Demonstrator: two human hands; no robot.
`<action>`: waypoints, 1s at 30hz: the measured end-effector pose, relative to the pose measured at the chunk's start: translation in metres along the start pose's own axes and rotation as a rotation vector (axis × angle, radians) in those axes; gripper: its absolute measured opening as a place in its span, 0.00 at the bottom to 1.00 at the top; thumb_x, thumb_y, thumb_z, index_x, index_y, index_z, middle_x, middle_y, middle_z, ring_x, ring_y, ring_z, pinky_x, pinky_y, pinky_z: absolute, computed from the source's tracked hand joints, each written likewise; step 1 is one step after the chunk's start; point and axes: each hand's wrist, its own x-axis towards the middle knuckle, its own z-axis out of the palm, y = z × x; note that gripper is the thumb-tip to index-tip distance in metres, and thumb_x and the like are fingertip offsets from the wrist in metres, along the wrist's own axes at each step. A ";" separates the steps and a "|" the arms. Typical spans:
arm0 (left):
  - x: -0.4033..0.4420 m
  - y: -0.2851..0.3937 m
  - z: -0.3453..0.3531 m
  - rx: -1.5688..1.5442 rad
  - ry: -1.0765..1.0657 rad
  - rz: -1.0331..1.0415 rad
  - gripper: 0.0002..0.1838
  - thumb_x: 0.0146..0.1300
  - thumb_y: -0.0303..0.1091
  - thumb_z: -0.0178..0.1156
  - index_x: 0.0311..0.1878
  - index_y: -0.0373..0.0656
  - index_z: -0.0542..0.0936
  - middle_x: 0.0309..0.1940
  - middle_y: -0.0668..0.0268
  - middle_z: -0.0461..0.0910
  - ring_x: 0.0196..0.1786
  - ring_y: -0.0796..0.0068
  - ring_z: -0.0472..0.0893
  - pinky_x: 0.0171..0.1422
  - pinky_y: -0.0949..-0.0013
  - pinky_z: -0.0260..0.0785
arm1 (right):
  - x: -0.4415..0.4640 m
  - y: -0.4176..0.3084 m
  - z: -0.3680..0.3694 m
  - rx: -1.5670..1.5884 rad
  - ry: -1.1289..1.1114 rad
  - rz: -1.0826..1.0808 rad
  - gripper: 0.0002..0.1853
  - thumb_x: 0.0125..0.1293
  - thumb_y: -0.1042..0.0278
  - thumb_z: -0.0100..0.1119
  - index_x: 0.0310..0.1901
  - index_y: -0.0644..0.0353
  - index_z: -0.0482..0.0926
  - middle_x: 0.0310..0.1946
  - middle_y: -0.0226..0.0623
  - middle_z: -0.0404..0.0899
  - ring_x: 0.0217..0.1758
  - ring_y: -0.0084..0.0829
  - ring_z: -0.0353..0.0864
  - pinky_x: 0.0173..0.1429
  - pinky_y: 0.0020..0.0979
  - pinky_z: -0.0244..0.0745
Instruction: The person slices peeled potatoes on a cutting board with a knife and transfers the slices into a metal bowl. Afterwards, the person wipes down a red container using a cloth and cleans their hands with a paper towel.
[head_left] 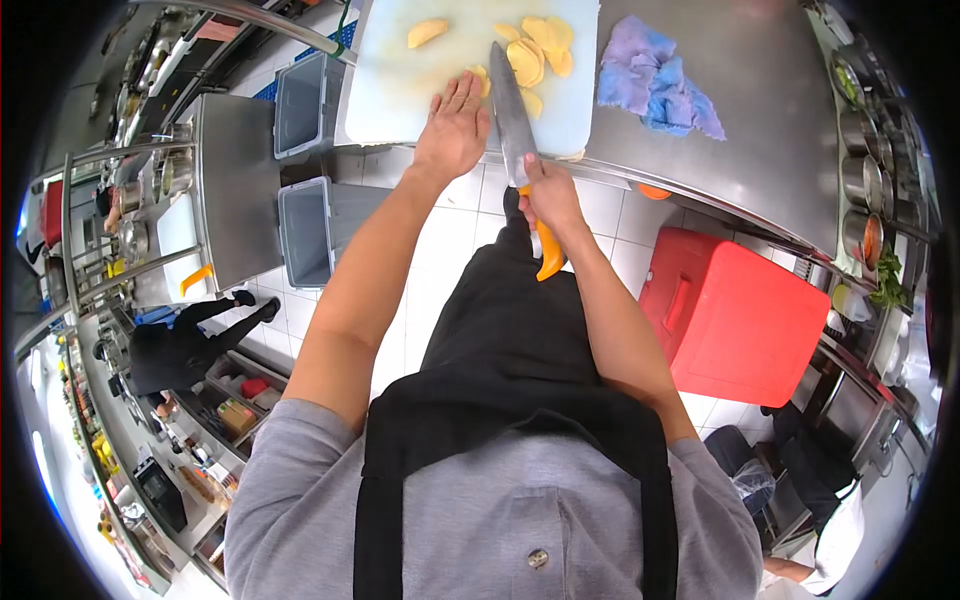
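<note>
Bench [745, 95] of steel spans 12 to 2 o'clock. Red container [740, 320], 3 o'clock: contents are hidden. White board [385, 105], 12 o'clock, carries the food. Grey bins [306, 230], 10 o'clock: contents are indistinct. Left hand [455, 130] lies on the board, grip unclosed, fingertips just beside a slice. Right hand [550, 195] wraps its grip around the knife [513, 120], 12 o'clock; the blade is presumably stiff, the orange handle the safe hold. Yellow slices [526, 62] flank the blade: probably light, slippery, easily snapped, best lifted by their edges.
</note>
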 end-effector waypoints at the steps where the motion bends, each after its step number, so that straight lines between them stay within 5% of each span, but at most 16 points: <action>1: 0.000 0.000 0.001 -0.010 0.002 -0.002 0.32 0.80 0.44 0.41 0.80 0.35 0.61 0.83 0.50 0.56 0.84 0.48 0.56 0.86 0.45 0.47 | -0.001 -0.001 0.000 0.001 0.001 -0.001 0.28 0.84 0.49 0.43 0.37 0.69 0.77 0.18 0.40 0.76 0.13 0.31 0.74 0.19 0.35 0.72; 23: 0.004 0.005 0.002 -0.138 -0.020 -0.088 0.33 0.78 0.42 0.43 0.78 0.30 0.62 0.82 0.44 0.54 0.85 0.44 0.53 0.86 0.44 0.47 | 0.005 0.007 0.040 0.189 0.051 -0.039 0.26 0.85 0.49 0.42 0.38 0.68 0.74 0.19 0.40 0.76 0.13 0.30 0.74 0.18 0.35 0.72; 30: 0.002 -0.016 -0.035 0.150 -0.051 0.169 0.29 0.75 0.40 0.52 0.77 0.43 0.69 0.78 0.62 0.66 0.73 0.50 0.69 0.80 0.43 0.57 | 0.014 0.004 0.048 0.211 0.079 -0.028 0.27 0.85 0.48 0.41 0.38 0.68 0.74 0.19 0.40 0.76 0.13 0.31 0.75 0.18 0.35 0.72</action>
